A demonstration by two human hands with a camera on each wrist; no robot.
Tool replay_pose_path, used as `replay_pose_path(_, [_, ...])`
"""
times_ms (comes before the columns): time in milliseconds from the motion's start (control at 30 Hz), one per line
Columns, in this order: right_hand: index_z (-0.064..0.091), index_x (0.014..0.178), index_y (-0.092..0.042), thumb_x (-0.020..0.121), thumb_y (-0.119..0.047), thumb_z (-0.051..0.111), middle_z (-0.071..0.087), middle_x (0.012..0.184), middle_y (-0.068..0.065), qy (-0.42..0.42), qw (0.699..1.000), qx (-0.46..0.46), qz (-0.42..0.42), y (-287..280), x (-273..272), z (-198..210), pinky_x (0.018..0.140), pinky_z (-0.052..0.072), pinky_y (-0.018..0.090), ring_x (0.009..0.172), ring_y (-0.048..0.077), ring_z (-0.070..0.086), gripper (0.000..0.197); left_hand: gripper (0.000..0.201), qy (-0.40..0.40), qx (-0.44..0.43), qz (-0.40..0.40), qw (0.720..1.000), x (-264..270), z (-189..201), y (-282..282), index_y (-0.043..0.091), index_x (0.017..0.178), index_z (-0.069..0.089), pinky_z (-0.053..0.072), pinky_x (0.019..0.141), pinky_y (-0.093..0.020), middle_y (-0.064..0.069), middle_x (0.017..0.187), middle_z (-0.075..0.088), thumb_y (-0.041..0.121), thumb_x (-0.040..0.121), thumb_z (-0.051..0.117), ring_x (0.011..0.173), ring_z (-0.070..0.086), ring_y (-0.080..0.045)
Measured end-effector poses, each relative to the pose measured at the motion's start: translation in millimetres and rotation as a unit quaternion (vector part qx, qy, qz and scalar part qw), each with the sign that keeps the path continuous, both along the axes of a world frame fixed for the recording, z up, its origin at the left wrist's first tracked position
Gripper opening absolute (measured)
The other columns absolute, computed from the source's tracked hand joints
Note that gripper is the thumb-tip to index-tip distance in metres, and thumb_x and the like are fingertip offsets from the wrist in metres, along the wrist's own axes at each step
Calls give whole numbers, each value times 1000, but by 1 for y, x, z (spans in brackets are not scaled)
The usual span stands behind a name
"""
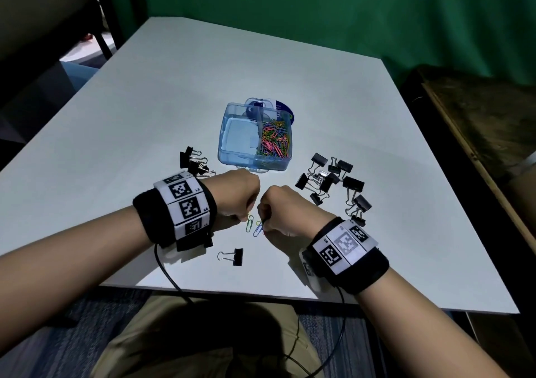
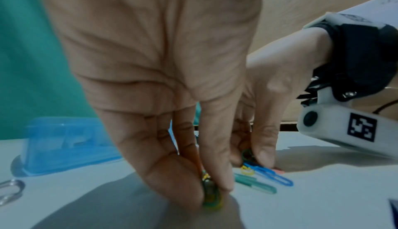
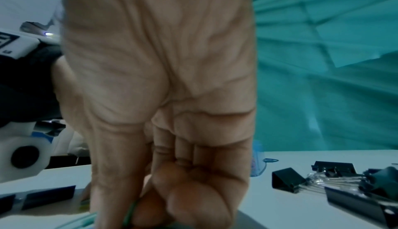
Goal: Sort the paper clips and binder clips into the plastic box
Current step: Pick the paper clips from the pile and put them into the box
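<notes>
The clear blue plastic box stands open mid-table; its right compartment holds a heap of coloured paper clips, its left one shows a bare floor. Just in front of it my two hands meet, fingers pointing down at the table. My left hand pinches a small bunch of green and yellow paper clips against the tabletop. My right hand pinches a green paper clip between thumb and fingers. A few loose paper clips lie between the hands, among them a blue one and a teal one.
Black binder clips lie in a small group left of the box and a larger scatter to its right. One more binder clip lies near the front edge of the white table. A green curtain hangs behind.
</notes>
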State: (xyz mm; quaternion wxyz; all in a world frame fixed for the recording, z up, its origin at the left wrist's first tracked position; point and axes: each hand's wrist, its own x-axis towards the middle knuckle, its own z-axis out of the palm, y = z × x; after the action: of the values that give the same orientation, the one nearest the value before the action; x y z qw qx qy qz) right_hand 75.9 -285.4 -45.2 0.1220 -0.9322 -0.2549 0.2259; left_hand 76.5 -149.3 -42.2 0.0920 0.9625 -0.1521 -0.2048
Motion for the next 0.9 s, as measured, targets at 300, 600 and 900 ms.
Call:
replay_pose_path(300, [58,73,-15,82,-15,70,58,77,5,36,999,-35,13,-13,13,2,50,34,24,74,22,53,16,12,-17,20,-28,999,-1,-5,2,18,74,60,38,62,-26,1,74,54,8,78,65,85,61,-25])
replay_pose_path(600, [58,85,-17,92,-18,56,58,89,6,52,996,-63,44,-25,13,2,54,34,23,81,22,51,8,10,24,-54,-49,997,14,22,3,14,72,67,46,60,-23,5,70,66,8,79,62,70,62,-13])
replay_pose_path(900, [57,83,-6,94,-17,50,62,83,5,-16,995,86,-37,-34,31,16,67,44,35,79,23,58,18,12,-204,-210,88,952,71,54,9,9,90,68,46,71,-27,-2,77,65,11,78,69,75,57,-18])
